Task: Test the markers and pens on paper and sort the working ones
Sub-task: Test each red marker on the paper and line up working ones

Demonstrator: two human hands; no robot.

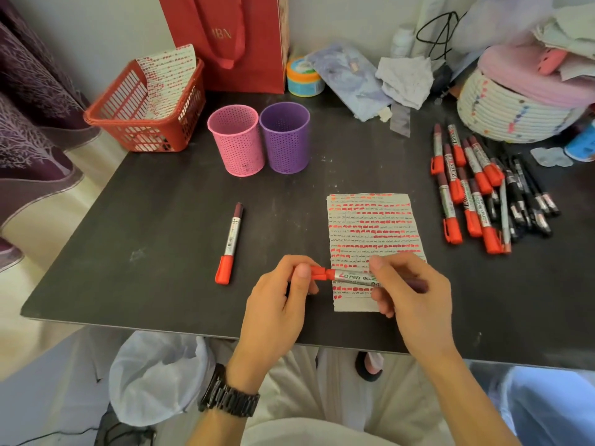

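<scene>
Both hands hold one red marker (349, 276) level over the bottom of the test paper (370, 233), which is covered in rows of red marks. My left hand (283, 294) pinches its red cap (318, 272) at the left end. My right hand (409, 288) grips the silver barrel. Cap and barrel still touch. Another capped red marker (230, 243) lies alone on the black table (161, 236) to the left. A pile of red markers (463, 185) and black pens (524, 197) lies at the right. A pink cup (236, 140) and a purple cup (285, 138) stand behind the paper.
A red basket (145, 117) with a marked paper sheet sits at the back left, a red bag (225, 40) behind it. A woven basket (515, 107), cloths and a small tub (304, 77) crowd the back right. The table's front edge runs just under my wrists.
</scene>
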